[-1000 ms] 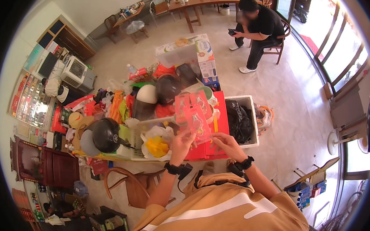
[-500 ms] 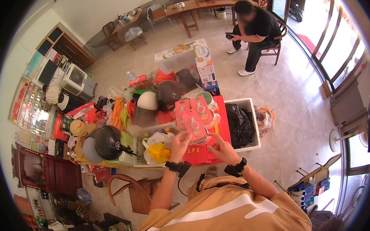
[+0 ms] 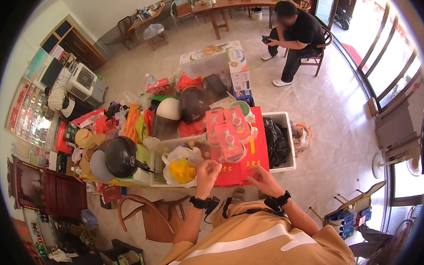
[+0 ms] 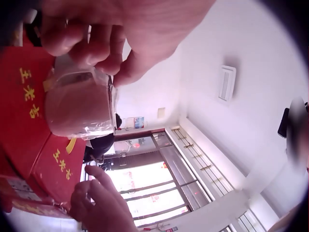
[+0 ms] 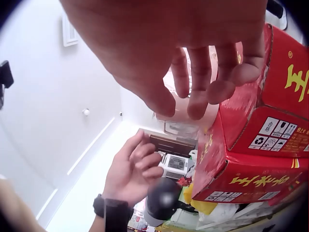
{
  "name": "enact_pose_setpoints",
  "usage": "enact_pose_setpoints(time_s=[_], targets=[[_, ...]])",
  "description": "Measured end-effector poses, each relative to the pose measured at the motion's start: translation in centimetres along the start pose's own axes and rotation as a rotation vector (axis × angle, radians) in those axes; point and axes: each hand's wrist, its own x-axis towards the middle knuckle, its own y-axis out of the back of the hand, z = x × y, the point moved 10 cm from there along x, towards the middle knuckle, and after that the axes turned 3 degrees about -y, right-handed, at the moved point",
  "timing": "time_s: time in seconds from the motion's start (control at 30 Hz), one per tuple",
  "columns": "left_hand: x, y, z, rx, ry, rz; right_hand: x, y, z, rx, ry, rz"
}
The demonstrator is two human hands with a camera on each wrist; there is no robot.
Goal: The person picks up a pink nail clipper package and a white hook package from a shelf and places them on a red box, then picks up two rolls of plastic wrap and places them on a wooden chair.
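Bright daylight through glass doors point(image 3: 399, 55), glare on floor point(image 3: 332, 106), fisheye bending, black corners

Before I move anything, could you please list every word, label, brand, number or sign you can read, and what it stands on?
"王老吉": yellow, on the left red box.
"王老吉": yellow, on the right red box.
"合格": on a red box's white label, above recycling arrows.
Too small or blurred to read: the pink packages, the white carton, the wall posters.
No numbers can be read.
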Motion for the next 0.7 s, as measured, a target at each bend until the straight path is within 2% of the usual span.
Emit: enact_pose_setpoints(time_s=[0.17, 0.23, 0.3, 0.4, 0.43, 0.53, 0.7], targets=[[-4.2, 0.0, -3.5, 0.111, 0.167, -0.146, 0.2, 0.0, -2.0, -0.028, 0.036, 0.056], [-5.5, -1.1, -4.1, 0.06, 0.246, -0.224, 0.0, -0.4, -3.0, -0.039, 0.078, 0.097], [-6.8, -2.2, -5.4, 0.04, 0.307, -0.322, -0.2, -2.3, -2.3, -0.038, 0.049, 0.018], [-8.1, -3.7, -7.1, 0.009, 0.325, -0.475, -1.3, -5.2, -1.7, -0.083, -0.002, -0.034], [-8.4, -4.3, -7.1, -0.01, 0.283, -0.516, -1.8, -6.1, -1.5, -0.104, -0.026, -0.037], [-9.8, -4.6, -9.3, -0.079, 0.386, -0.613, -3.3, -7.4, -0.4, -0.128, -0.137, 0.003], [-11.5, -3.9, -11.2, -0.035, 0.52, -0.707, -8.0, -7.6, -0.6, -0.101, -0.269, 0.199]])
